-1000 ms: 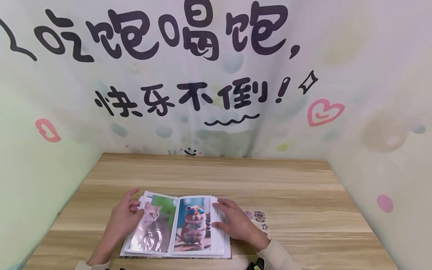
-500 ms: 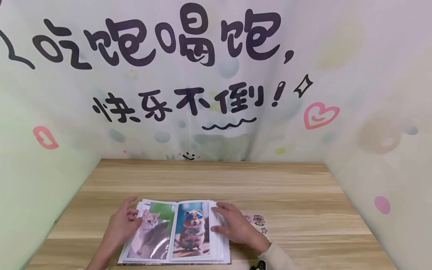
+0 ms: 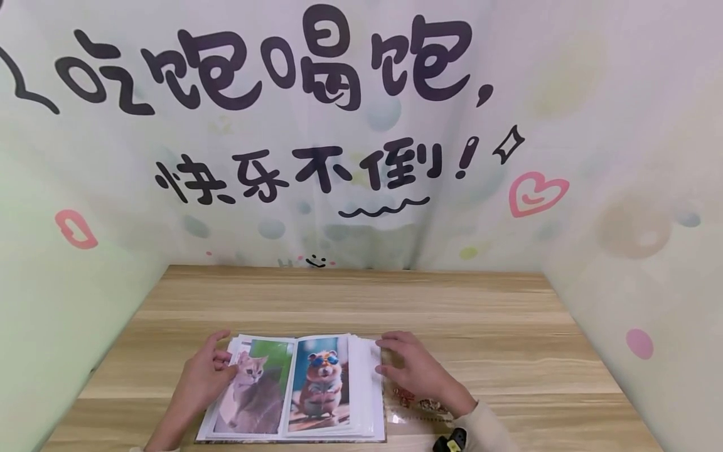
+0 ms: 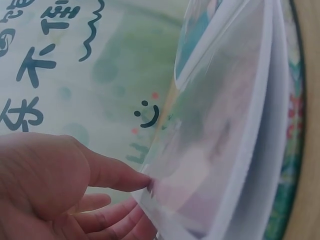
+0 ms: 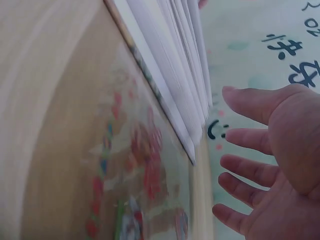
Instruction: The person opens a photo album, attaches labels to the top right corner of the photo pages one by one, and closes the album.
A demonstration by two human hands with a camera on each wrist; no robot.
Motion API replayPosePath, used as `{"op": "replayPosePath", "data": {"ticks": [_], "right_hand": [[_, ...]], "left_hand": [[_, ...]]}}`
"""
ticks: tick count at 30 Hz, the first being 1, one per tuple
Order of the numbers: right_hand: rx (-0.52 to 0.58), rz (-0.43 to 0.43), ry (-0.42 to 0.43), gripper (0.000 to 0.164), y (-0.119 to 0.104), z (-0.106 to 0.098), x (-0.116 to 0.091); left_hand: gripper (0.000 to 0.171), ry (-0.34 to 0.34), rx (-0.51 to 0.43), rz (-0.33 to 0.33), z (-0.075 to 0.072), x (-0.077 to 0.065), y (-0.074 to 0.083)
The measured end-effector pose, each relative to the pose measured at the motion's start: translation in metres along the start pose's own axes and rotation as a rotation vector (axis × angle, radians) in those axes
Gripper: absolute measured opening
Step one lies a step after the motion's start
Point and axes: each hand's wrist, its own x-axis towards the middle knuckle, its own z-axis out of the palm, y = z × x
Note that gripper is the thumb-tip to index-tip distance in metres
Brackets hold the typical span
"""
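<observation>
A photo album (image 3: 361, 402) lies spread on the table. Its left page has a cat photo (image 3: 248, 395); a photo of a hamster in sunglasses (image 3: 321, 389) fills the right one. My left hand (image 3: 203, 380) pinches the left pages at their outer edge. In the left wrist view the thumb presses on the clear sleeve (image 4: 200, 150) and the other fingers go behind it. My right hand (image 3: 415, 367) is just beyond the album's right edge. The right wrist view has its fingers spread, holding nothing, apart from the white page stack (image 5: 170, 60).
Partly under the right forearm lies a clear sticker sheet (image 3: 403, 398) with coloured prints. The wooden table (image 3: 350, 301) reaches back to a printed wall cloth (image 3: 361, 232). Pale walls stand at both sides.
My right hand has let go of the right page edges and moved right, over the sticker sheet. The left hand keeps its hold. The head view has tilted slightly.
</observation>
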Motion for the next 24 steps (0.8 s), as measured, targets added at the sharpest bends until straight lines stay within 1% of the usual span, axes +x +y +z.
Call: {"op": "replayPosePath", "data": {"ticks": [9,13,17,21,24], "right_hand": [[-0.035,0.017,0.039,0.044,0.016,-0.011,-0.010],[-0.029,0.028,0.044,0.043,0.021,-0.014,-0.013],[-0.035,0.032,0.047,0.043,0.025,-0.016,-0.016],[-0.054,0.038,0.036,0.044,0.029,-0.017,-0.020],[-0.054,0.044,0.029,0.045,0.032,-0.019,-0.022]], "left_hand": [[0.069,-0.001,0.006,-0.007,0.001,0.000,-0.002],[0.068,0.002,0.021,0.001,0.003,0.000,-0.005],[0.061,0.011,0.072,0.028,0.004,-0.001,-0.005],[0.055,0.008,0.155,0.059,0.005,-0.005,-0.004],[0.050,0.013,0.214,0.094,0.006,-0.009,-0.003]]}}
